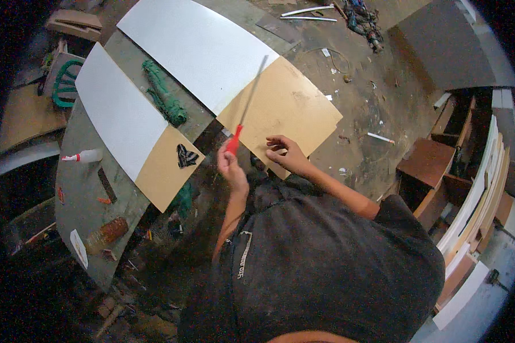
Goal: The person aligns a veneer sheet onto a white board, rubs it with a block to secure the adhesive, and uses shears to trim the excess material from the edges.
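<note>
My left hand (pixel 231 167) is closed around the red handle of a tool (pixel 236 136) with a long, thin grey blade. The blade points up and away over a large board (pixel 197 54), and blur hides its exact kind. That board is white at its far part and tan at its near part. Just over the tan part's near edge is my right hand (pixel 287 155), its fingers bent and apart, with nothing visible in them. To the left lies a narrower white-and-tan board (pixel 117 108), and a dark striped cloth scrap (pixel 186 156) rests on its tan end.
A grey-green worktable (pixel 88 183) carries the boards, a green bundle (pixel 165 94), a white bottle with a red tip (pixel 86 156) and a rusty brown cylinder (pixel 109 231). A wooden shelf unit (pixel 429 163) and leaning panels (pixel 486 188) stand right. Scraps litter the floor.
</note>
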The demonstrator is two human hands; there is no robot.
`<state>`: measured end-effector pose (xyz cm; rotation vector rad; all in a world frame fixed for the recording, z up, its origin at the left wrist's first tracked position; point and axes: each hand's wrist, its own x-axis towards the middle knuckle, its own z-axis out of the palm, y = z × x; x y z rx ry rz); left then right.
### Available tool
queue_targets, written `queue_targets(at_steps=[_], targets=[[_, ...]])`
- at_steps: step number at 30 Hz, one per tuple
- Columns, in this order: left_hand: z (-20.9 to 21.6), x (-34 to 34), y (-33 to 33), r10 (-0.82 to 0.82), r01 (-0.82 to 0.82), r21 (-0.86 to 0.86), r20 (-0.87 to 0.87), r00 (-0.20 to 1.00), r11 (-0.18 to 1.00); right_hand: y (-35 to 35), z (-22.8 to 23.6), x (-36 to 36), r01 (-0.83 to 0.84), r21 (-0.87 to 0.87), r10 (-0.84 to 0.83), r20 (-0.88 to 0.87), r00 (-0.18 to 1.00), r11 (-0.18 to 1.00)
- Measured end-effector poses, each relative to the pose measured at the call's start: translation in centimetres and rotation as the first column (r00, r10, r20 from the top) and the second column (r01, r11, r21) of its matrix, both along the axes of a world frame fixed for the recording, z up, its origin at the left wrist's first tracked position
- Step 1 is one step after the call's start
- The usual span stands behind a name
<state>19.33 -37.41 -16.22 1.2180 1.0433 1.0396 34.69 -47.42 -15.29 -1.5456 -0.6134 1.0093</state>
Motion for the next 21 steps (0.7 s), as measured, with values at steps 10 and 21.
queue_targets(at_steps=[10,21], targets=[[3.1,5.5,-4.4,-0.350,0.399,-0.261,0.214,0.912,0.879,-1.3,-0.3,1.2,-0.015,0.031,0.019,-0.137,0.990,0.999],[-2.2,7.0,-4.1,-0.449,0.537,0.342,-0.305,0.840,0.771,-5.7,0.9,4.0,0.286,0.064,-0.232,-0.426,0.874,0.956]])
